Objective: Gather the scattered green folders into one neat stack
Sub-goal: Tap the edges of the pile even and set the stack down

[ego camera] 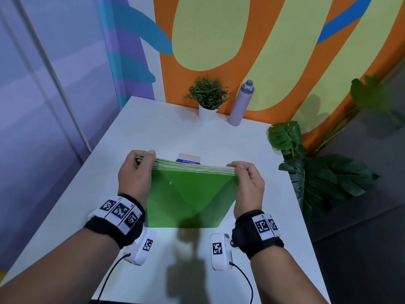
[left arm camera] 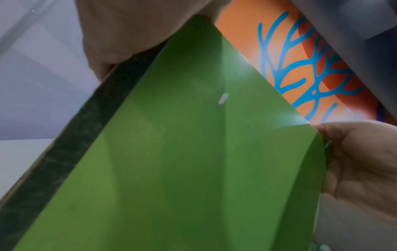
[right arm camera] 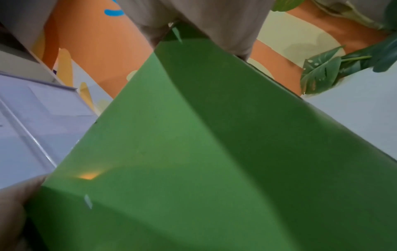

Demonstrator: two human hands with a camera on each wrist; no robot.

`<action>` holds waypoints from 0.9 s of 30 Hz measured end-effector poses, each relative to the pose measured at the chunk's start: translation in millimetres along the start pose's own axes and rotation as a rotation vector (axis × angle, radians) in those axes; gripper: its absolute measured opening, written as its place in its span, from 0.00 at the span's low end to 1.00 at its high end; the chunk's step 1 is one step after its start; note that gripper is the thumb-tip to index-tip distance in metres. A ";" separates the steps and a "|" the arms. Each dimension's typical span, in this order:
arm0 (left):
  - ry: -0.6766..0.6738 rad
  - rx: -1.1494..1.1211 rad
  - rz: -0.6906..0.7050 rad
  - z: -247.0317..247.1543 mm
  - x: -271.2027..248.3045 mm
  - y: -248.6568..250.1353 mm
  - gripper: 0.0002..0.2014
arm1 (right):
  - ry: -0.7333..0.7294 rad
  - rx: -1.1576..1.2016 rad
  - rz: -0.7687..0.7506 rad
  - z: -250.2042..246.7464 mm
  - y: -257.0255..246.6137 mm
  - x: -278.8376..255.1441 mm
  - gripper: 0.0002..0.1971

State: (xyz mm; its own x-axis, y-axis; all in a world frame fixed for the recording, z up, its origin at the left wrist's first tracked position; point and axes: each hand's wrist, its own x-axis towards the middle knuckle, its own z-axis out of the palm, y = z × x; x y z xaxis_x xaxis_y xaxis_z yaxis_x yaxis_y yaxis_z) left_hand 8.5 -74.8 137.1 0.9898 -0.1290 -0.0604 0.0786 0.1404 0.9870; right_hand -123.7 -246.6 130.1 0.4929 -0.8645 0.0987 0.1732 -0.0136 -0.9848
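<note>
A stack of several green folders (ego camera: pixel 188 194) stands on edge on the white table (ego camera: pixel 153 128), its face tilted toward me and its lower edge on the tabletop. My left hand (ego camera: pixel 137 170) grips the stack's upper left corner, fingers curled over the top edge. My right hand (ego camera: pixel 247 181) grips the upper right corner the same way. In the left wrist view the green folders (left arm camera: pixel 193 161) fill the frame, with the right hand (left arm camera: pixel 361 161) at the far side. The right wrist view shows the green folders (right arm camera: pixel 214 161) from below, and the left hand (right arm camera: pixel 12 212) at the lower left.
A small blue-and-white box (ego camera: pixel 189 159) lies just behind the stack. A potted plant (ego camera: pixel 207 97) and a lilac bottle (ego camera: pixel 241 104) stand at the table's back edge by the painted wall. Large-leafed plants (ego camera: pixel 317 176) stand off the table's right edge.
</note>
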 end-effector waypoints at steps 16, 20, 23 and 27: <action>-0.085 0.148 0.226 -12.9 -10.3 -18.0 0.16 | 0.036 -0.050 -0.139 -1.6 21.0 -13.9 0.16; -0.215 0.249 0.051 -24.7 -11.3 -38.2 0.21 | -0.010 -0.098 -0.103 -6.3 36.6 -18.1 0.13; -0.289 0.350 -0.053 -40.1 -10.4 -62.9 0.27 | -0.059 -0.131 -0.021 -12.6 56.8 -29.2 0.09; -0.401 0.489 -0.157 -53.0 -13.9 -84.6 0.27 | -0.147 -0.253 0.112 -24.6 80.1 -41.9 0.05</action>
State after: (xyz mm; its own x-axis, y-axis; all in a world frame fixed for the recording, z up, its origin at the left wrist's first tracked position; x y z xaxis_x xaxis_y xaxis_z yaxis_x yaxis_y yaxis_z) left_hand -5.6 -32.9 46.6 0.8422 -0.4816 -0.2424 0.0616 -0.3608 0.9306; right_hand -151.5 -223.8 43.5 0.6179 -0.7862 -0.0110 -0.0978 -0.0629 -0.9932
